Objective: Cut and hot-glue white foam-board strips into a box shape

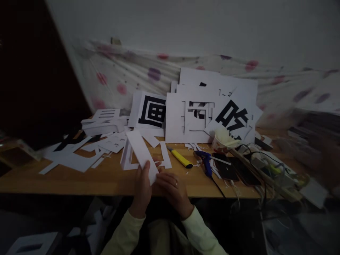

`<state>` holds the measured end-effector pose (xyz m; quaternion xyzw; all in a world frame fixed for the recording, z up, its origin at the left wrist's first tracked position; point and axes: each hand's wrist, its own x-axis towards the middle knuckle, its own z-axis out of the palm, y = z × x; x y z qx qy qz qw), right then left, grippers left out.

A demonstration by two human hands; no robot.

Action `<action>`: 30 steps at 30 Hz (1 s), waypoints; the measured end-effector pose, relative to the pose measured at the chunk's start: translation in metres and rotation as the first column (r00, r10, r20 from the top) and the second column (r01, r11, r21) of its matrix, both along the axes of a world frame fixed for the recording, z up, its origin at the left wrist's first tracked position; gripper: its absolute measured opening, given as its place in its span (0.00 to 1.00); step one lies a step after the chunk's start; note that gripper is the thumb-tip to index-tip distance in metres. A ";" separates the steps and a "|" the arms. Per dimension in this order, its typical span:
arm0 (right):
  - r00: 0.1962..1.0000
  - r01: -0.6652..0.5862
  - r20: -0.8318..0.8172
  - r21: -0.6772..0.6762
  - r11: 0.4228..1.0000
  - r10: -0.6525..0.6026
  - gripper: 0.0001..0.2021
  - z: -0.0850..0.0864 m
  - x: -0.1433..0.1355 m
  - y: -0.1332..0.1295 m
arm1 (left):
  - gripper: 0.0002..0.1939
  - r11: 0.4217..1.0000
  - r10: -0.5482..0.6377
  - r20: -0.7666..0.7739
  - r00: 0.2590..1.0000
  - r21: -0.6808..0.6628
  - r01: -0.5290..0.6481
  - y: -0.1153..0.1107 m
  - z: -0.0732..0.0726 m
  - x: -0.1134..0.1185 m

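Observation:
A long white strip [141, 150] slants up and to the left above the table's front edge. My left hand [142, 189] grips its lower part, thumb on the face. At the strip's lower end, my right hand [172, 189] is closed round its edge, a ring on one finger. Just behind the strip stands a white open frame piece [126, 157], partly covered by it. A narrow white strip [165, 154] lies to the right, beside a yellow cutter [180, 158]. Farther right rests a blue glue gun [205, 163].
White boards [174, 117] with cut-outs and black characters lean against the wall. Cut sheets [77, 159] cover the table's left side. A paper cup [224, 141], phones [225, 168] and a cabled power strip [278, 184] are on the right. Scraps lie below the table.

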<state>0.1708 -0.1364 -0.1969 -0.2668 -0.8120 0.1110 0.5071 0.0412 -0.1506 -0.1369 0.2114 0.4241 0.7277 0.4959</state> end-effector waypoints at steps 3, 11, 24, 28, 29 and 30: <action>0.904 0.421 -0.066 -0.028 0.907 -0.422 0.11 0.008 0.034 0.005 | 0.25 0.995 -0.070 -0.094 0.993 -0.078 0.063 0.004 0.012 -0.013; 0.546 0.830 0.315 -0.332 0.449 -0.777 0.26 0.030 0.127 0.082 | 0.26 0.956 -0.253 -0.440 0.862 -0.249 0.154 0.022 0.024 -0.054; 0.797 -0.217 -0.577 -0.548 0.808 -0.177 0.23 0.165 0.073 0.136 | 0.18 0.942 -0.177 -0.817 0.548 0.021 0.335 0.093 0.111 -0.108; 0.759 -0.427 -0.645 -0.386 0.818 0.092 0.31 0.208 0.038 0.151 | 0.16 0.964 0.005 -0.852 0.523 0.144 0.225 0.111 0.124 -0.112; 0.755 -0.427 -0.647 -0.359 0.830 0.109 0.32 0.214 0.031 0.152 | 0.17 0.964 0.034 -0.840 0.541 0.169 0.203 0.115 0.125 -0.112; 0.746 -0.421 -0.657 -0.335 0.843 0.112 0.32 0.217 0.024 0.153 | 0.17 0.966 0.049 -0.830 0.556 0.182 0.186 0.118 0.124 -0.111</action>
